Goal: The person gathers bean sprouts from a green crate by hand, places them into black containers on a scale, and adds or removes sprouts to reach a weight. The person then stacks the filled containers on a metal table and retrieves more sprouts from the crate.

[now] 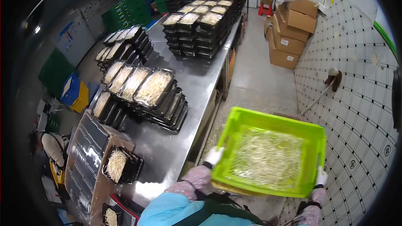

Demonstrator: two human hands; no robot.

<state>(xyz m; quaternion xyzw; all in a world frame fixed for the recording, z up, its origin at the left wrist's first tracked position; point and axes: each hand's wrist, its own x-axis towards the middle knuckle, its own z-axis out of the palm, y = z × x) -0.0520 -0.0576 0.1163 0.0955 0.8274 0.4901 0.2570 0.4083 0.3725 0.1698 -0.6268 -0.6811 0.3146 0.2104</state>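
Note:
A bright green plastic crate (237,122) is held between my two white-gloved hands, over the floor to the right of the steel table. Pale bean sprouts (268,159) lie spread over its bottom. My left hand (214,156) is closed on the crate's left side, near the front corner. At the right side, my right hand (321,176) grips the crate near its front corner. The crate's wall hides part of the fingers of both hands. Something yellowish shows beneath the crate's front edge.
The steel table (165,150) bears stacked black trays of sprouts (155,88) and more stacks (209,19) farther back. Cardboard boxes (289,37) and a red stool (264,10) stand by the aisle. A mop-like tool (333,77) leans at the tiled wall. Another person (54,150) is at far left.

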